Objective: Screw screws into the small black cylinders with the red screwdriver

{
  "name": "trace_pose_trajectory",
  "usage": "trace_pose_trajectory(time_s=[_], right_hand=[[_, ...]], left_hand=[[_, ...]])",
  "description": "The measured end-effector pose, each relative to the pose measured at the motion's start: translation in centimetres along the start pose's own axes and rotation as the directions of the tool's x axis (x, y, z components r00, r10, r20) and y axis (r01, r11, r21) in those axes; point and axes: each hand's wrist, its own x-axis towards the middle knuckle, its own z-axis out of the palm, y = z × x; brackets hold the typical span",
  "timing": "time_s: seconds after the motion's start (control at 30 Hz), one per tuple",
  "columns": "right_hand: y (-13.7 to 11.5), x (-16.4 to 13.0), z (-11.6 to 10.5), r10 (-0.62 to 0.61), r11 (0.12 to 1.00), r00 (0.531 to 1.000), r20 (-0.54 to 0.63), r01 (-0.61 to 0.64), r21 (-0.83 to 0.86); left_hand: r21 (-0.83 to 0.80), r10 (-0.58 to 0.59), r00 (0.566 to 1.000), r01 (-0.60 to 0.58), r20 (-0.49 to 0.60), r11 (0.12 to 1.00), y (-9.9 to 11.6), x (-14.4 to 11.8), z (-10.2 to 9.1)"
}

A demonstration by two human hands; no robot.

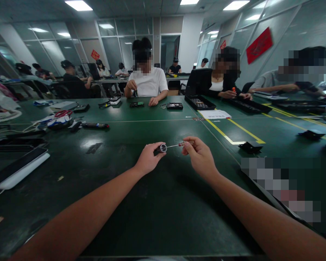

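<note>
My left hand (149, 158) is closed around a dark cylindrical object (162, 148), whose round, silver-rimmed end faces me and to the right. Its exact kind is not plain. In my right hand (202, 156) is a small screwdriver (181, 144) with a clear and red handle, pinched between thumb and fingers. The thin metal shaft points left and its tip meets or nearly meets the rim of the cylinder's end; contact cannot be told. Both hands are above the green tabletop (152, 214).
Left lie an electric-looking pen screwdriver (95, 125), red-handled scissors (63, 113), cables and a white-and-black device (21, 166). Across the table, a person in white sits behind circuit parts (175, 106). Black trays (199, 102), paper (214, 114) and black pieces (250, 146) are on the right.
</note>
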Motion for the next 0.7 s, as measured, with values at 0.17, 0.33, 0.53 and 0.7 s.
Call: trace_pose_trajectory(time_s=[0.17,0.33,0.53,0.7], right_hand=[[-0.1,-0.1,0.1,-0.019,1.000,0.999,0.051,0.020,-0.010],[-0.8,-0.3,0.0,-0.025,0.982,1.000,0.009,0.026,-0.187],[-0.9,-0.5,-0.1,-0.034,0.977,0.998,0.046,0.043,-0.211],[-0.4,-0.4,-0.2,-0.027,0.982,0.998,0.051,0.036,-0.186]], left_hand=[[0.031,0.046,0.999,-0.045,-0.010,0.998,-0.5,0.1,0.3],[0.063,0.061,0.998,-0.062,0.015,0.996,-0.1,-0.1,0.1],[0.078,0.077,0.996,-0.079,0.033,0.994,0.1,-0.2,0.0],[0.082,0.073,0.997,-0.076,0.039,0.994,0.0,-0.3,0.1]])
